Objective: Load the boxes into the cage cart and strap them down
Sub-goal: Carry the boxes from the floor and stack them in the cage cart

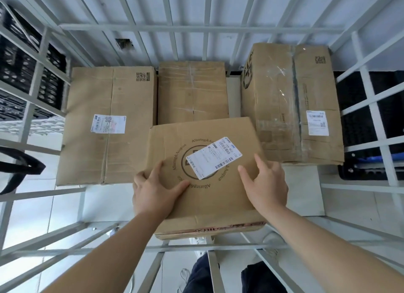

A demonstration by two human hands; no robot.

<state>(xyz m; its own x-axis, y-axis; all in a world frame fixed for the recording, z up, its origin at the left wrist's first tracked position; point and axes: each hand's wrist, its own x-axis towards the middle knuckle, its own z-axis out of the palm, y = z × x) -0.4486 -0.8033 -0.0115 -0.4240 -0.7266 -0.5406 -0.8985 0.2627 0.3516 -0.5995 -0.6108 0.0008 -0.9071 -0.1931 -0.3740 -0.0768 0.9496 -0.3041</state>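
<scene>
I look down into a white metal cage cart (196, 27). Three cardboard boxes lie on its floor: a long one at the left (105, 139), a smaller one in the middle back (192, 91), a taped one at the right (284, 100). A fourth box (209, 198) with a round printed logo and a white shipping label sits in front of the middle one, slightly tilted. My left hand (153, 190) rests on its top left corner, fingers spread over the edge. My right hand (266, 183) lies flat on its right side.
The cart's front rail (218, 248) crosses below my arms, with my legs behind it. Black plastic crates (24, 67) stand outside the left wall, and dark crates (358, 109) outside the right. A black strap (24, 163) hangs at the left wall. White cart floor (301, 194) shows at the front right.
</scene>
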